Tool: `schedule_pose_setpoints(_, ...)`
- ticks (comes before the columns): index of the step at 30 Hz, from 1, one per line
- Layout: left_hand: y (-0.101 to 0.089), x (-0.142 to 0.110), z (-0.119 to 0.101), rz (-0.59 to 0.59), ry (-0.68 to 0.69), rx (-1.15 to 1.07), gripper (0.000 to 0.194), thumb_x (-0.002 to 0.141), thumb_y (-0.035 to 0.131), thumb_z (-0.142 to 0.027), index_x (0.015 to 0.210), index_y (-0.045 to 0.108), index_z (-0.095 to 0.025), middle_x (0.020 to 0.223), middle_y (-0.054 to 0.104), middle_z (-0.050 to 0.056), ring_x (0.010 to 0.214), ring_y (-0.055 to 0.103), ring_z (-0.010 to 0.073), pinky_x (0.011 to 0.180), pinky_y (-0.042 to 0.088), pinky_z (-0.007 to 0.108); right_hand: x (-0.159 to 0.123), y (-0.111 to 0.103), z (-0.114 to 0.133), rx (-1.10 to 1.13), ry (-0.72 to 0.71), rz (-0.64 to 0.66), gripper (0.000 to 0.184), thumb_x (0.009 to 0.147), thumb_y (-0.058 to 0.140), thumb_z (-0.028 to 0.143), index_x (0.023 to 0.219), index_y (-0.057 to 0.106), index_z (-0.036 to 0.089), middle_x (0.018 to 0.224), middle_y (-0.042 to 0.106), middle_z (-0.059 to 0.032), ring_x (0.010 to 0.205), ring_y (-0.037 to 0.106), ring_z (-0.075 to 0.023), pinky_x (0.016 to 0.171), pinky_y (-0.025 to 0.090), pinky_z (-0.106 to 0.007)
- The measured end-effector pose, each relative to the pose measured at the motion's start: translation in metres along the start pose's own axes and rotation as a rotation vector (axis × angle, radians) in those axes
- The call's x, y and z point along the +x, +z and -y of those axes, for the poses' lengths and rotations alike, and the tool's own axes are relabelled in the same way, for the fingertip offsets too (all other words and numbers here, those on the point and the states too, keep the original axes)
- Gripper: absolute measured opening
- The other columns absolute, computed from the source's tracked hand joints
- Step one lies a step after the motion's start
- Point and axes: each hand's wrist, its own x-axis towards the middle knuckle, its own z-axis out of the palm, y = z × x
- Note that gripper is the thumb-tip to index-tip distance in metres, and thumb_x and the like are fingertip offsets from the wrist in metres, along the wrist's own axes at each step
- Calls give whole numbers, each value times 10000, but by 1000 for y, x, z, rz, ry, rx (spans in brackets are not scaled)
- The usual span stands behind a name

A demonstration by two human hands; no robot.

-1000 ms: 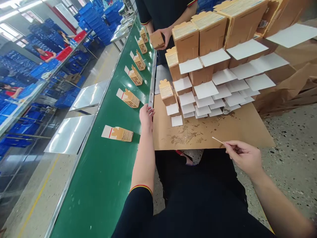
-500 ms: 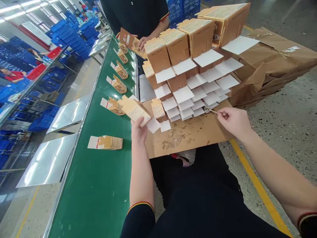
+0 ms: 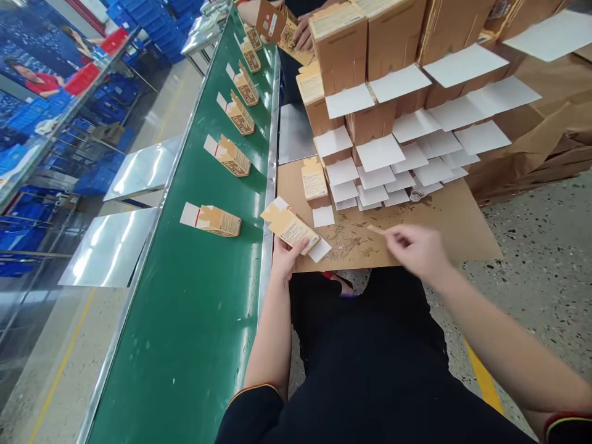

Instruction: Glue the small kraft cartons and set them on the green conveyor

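Observation:
My left hand is closed around a small brown cardboard box near the belt's edge. The box lies tilted, its end flaps open and a white flap sticking out toward me. In my right hand, slightly blurred, a thin pale stick is pinched and points left toward that box, without touching it. A small round dish sits on the stained cardboard sheet, beyond my right hand. Beside the stack stands another small box with its white flap lying outward.
Many cartons with white flaps out form a stack ahead. On the left, several open boxes stand along the green conveyor belt. Across it, a co-worker's hand holds a carton. Brown-paper-covered stacks stand at right.
My right hand has drawn the stick away from the round dish, toward me and left. My left hand has lowered the box closer to me over the cardboard sheet. The view has tilted down.

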Motion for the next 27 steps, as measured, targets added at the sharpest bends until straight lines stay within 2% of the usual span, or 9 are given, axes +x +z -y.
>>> schedule_pose_setpoints(2, -1, 1, 0, -16, -2, 26, 863, 611, 1140, -458, 1312, 686, -241, 1408, 807, 152, 1365, 769, 386, 1265, 556, 621, -16, 45, 23, 119, -105, 138, 219, 1065, 623, 228, 953, 809, 258, 812, 786, -31, 673, 704, -198, 647, 577, -336)
schedule_pose_setpoints(5, -1, 2, 0, -17, 6, 63, 870, 597, 1149, -454, 1283, 654, -250, 1377, 813, 141, 1336, 781, 377, 1243, 571, 605, -19, 105, 42, 136, -152, 173, 280, 1056, 567, 156, 843, 731, 238, 776, 739, -37, 693, 672, -184, 700, 550, -308)
schedule_pose_setpoints(7, 0, 1, -1, 2, 14, 78, 873, 608, 1145, -456, 1290, 637, -259, 1377, 809, 135, 1333, 781, 373, 1230, 579, 597, -14, 125, 44, 121, -169, 188, 303, 1043, 565, 138, 775, 667, 236, 743, 703, -36, 686, 648, -185, 687, 523, -301)
schedule_pose_setpoints(8, 1, 0, -1, 11, 18, 81, 876, 614, 1142, -458, 1297, 630, -264, 1379, 805, 132, 1333, 780, 372, 1222, 584, 593, -12, 128, 43, 119, -178, 197, 311, 1040, 571, 135, 755, 644, 237, 729, 689, -34, 682, 641, -186, 679, 512, -298)
schedule_pose_setpoints(10, 3, -4, -1, 19, 29, 84, 894, 618, 1139, -459, 1320, 616, -274, 1394, 793, 129, 1340, 774, 369, 1210, 593, 583, -10, 122, 40, 122, -188, 195, 311, 1043, 579, 131, 757, 637, 239, 728, 682, -31, 683, 641, -187, 681, 506, -294)
schedule_pose_setpoints(13, 7, -12, 3, 6, 66, 110, 930, 630, 1132, -464, 1360, 588, -272, 1450, 750, 148, 1384, 746, 372, 1215, 591, 576, -18, 93, 36, 152, -166, 145, 275, 1070, 578, 156, 853, 721, 247, 774, 719, -30, 689, 654, -180, 709, 538, -292)
schedule_pose_setpoints(18, 14, -29, 15, -42, 134, 259, 944, 624, 1129, -448, 1345, 553, -252, 1406, 719, 153, 1444, 691, 386, 1278, 522, 587, -39, 48, 28, 204, -6, 75, 240, 1049, 641, 292, 885, 814, 261, 757, 769, -36, 602, 634, -173, 616, 587, -309)
schedule_pose_setpoints(22, 18, -37, 21, -116, 182, 356, 930, 654, 1116, -434, 1351, 521, -274, 1375, 707, 131, 1481, 657, 387, 1311, 479, 577, -47, 34, 23, 222, 94, -20, 232, 1020, 687, 368, 877, 837, 263, 717, 766, -36, 576, 643, -179, 584, 608, -316)
schedule_pose_setpoints(27, 17, -38, 27, -158, 165, 427, 910, 633, 1112, -442, 1326, 550, -270, 1336, 713, 141, 1451, 673, 421, 1243, 530, 586, -56, 25, 23, 218, 130, -62, 247, 1027, 696, 370, 857, 842, 267, 697, 752, -31, 578, 668, -182, 556, 590, -305)
